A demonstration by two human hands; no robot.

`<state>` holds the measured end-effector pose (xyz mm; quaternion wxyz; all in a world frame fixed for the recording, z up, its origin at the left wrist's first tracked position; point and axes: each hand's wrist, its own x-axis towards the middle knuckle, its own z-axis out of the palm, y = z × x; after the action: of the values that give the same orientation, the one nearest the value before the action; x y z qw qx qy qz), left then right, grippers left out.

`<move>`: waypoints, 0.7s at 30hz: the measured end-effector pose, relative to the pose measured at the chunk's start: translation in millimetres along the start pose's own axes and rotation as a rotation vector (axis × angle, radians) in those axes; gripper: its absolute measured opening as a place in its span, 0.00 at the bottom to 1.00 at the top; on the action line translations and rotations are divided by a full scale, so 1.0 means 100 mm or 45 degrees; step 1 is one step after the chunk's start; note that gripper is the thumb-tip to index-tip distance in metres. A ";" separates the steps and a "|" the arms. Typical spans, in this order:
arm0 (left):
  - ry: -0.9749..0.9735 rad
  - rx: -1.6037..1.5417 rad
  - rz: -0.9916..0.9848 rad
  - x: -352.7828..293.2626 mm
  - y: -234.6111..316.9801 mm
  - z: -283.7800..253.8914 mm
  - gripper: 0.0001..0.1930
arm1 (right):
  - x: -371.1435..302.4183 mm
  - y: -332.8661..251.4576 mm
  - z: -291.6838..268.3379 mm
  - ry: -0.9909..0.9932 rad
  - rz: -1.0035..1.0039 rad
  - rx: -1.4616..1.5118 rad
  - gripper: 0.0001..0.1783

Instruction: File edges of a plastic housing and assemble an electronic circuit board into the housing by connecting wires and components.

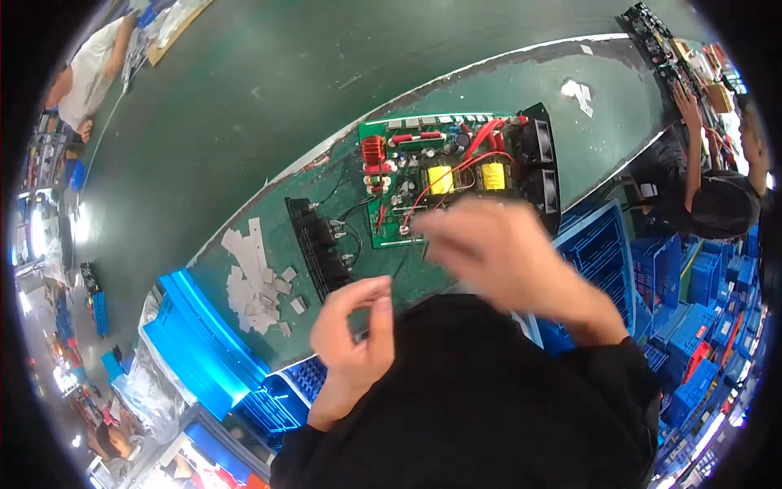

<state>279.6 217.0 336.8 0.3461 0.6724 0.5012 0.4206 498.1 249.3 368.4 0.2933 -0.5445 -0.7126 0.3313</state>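
Note:
A green circuit board [393, 220] lies on the bench in front of me, with a red-wound coil [373, 150], two yellow-wrapped transformers [440, 179] and red wires on it. Black fans [539, 143] stand along its right end. My right hand [493, 248] hovers over the board's near edge; motion blurs its fingers, so any held thing cannot be made out. Nearer to me, my left hand [354, 334] is off the board, thumb and forefinger brought together in a pinch. Whatever may be between those tips is too small to see. Thin black wires join the board to a black panel [314, 248] at its left.
White-grey pads and scraps [252, 285] lie left of the panel. A bright blue metal housing [208, 346] sits at the bench's left corner. Blue crates [599, 261] stand at right. Another person [721, 196] works on a board at the far right.

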 end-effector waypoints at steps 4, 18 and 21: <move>0.382 0.196 -0.008 0.02 -0.50 -0.34 0.09 | 0.67 0.80 -0.41 0.377 -0.144 -0.465 0.08; 0.506 1.154 -0.120 -0.70 -1.61 -1.04 0.04 | 0.87 1.08 0.01 -0.029 -0.104 -0.557 0.12; 0.507 1.181 -0.052 -0.79 -1.66 -1.17 0.06 | 0.86 1.01 0.14 -0.073 -0.132 -0.581 0.13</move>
<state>97.4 188.4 219.8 -0.0834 0.6520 0.7048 0.2668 526.1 349.3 284.7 0.1589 -0.5496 -0.8041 0.1614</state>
